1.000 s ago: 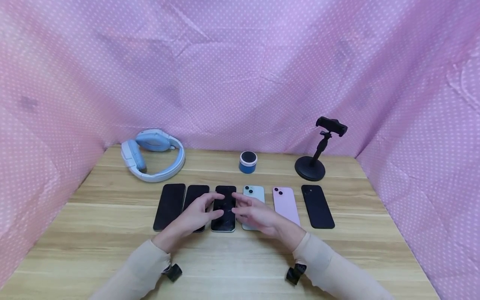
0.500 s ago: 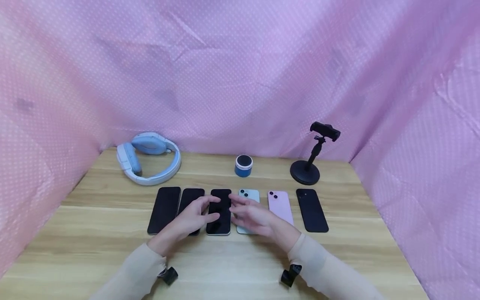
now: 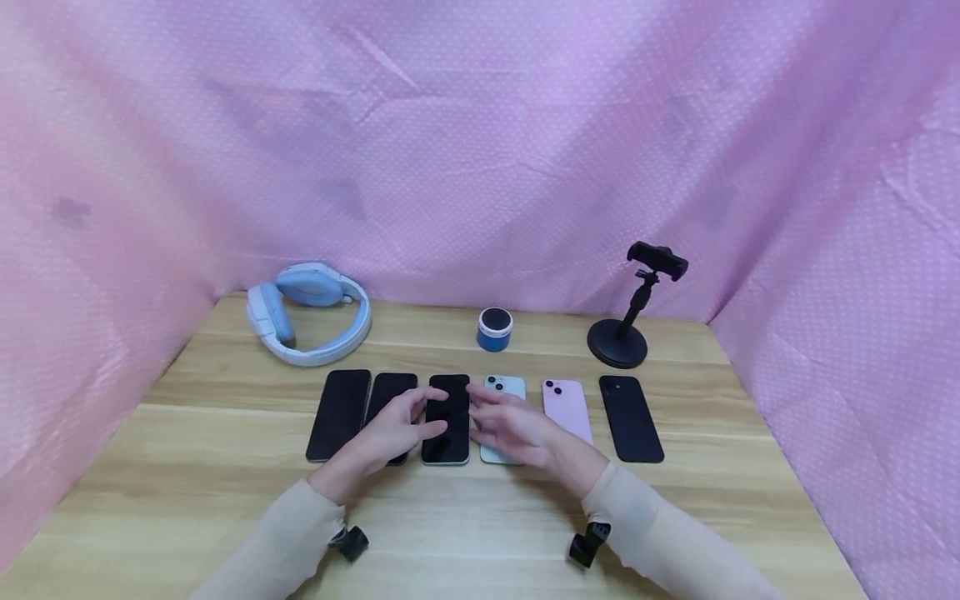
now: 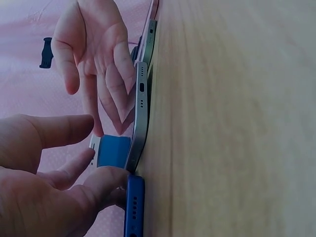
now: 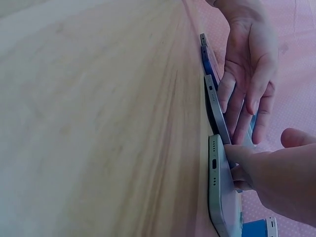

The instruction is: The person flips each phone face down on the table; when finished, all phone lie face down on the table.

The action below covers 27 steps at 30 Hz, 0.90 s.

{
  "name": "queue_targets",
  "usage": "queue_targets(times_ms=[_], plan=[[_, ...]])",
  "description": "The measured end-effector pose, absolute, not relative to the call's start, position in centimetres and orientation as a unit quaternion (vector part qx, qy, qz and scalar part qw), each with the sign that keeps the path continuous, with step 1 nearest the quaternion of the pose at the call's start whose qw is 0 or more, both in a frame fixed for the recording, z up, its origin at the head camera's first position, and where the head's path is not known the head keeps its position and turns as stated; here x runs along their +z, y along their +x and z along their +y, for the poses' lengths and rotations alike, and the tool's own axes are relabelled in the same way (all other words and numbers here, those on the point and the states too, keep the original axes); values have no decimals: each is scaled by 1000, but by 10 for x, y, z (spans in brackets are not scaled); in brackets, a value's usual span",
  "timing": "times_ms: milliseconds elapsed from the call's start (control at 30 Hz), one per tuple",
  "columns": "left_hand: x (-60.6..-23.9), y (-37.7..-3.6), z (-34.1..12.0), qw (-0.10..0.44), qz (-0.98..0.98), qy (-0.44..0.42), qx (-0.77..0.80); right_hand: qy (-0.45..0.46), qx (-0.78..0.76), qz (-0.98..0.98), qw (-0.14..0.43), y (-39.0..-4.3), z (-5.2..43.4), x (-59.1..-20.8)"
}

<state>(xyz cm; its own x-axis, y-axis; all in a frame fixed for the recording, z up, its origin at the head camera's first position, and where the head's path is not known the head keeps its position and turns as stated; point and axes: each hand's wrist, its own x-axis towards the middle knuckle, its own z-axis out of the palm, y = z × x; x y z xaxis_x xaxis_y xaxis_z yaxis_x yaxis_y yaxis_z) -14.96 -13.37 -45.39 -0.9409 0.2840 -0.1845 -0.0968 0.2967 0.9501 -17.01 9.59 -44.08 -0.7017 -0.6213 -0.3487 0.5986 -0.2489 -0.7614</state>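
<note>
Several phones lie in a row on the wooden table (image 3: 225,467). My left hand (image 3: 397,427) and right hand (image 3: 513,427) flank the third one, a black-screened phone (image 3: 450,448). The left thumb lies over its left side, with the fingers stretched out above the second phone (image 3: 392,386). My right fingers reach across the light blue phone (image 3: 504,386) to the black phone's right edge. In the left wrist view its silver edge (image 4: 139,113) sits tilted between my left fingers (image 4: 106,180) and my right hand (image 4: 94,59). In the right wrist view, fingertips of both hands touch the grey phone (image 5: 216,106).
A black phone (image 3: 339,414) ends the row on the left; a pink phone (image 3: 564,404) and a dark phone (image 3: 632,418) lie on the right. Behind stand blue headphones (image 3: 311,321), a small blue speaker (image 3: 494,328) and a black phone stand (image 3: 626,333). Pink dotted cloth walls the table.
Both hands stay at the sides of the middle black phone; my right fingers have closed in slightly on its right edge. The head view has shifted a little.
</note>
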Motion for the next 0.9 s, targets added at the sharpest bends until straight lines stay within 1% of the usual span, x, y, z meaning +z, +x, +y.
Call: queue_targets(times_ms=[200,533,800,900], plan=[[-454,-151,-130,169,780,58,600,-14,-785,477,395,-171,102,-440],[-456,-153,-131,176,771,53,609,-45,-780,484,395,-178,101,-438],[-454,-152,-127,180,755,61,628,-23,-800,477,363,-175,104,-435],[-453,-150,-126,189,734,64,649,-31,-806,463,366,-175,101,-433]])
